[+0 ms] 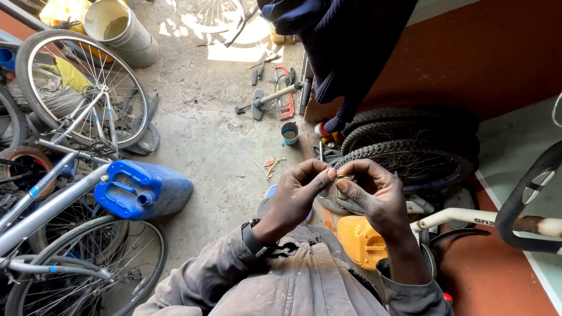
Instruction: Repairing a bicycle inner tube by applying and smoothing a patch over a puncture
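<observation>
1. Your left hand (295,196) and right hand (374,196) both pinch one small clear piece (338,186) between their fingertips, above your lap.
2. One blue plastic jerrycan (143,190) lies left; three black tyres (410,146) are stacked right.

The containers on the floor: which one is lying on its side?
The blue jerrycan, lying beside the bicycle frame. The pale bucket and the small cup both stand upright.
</observation>
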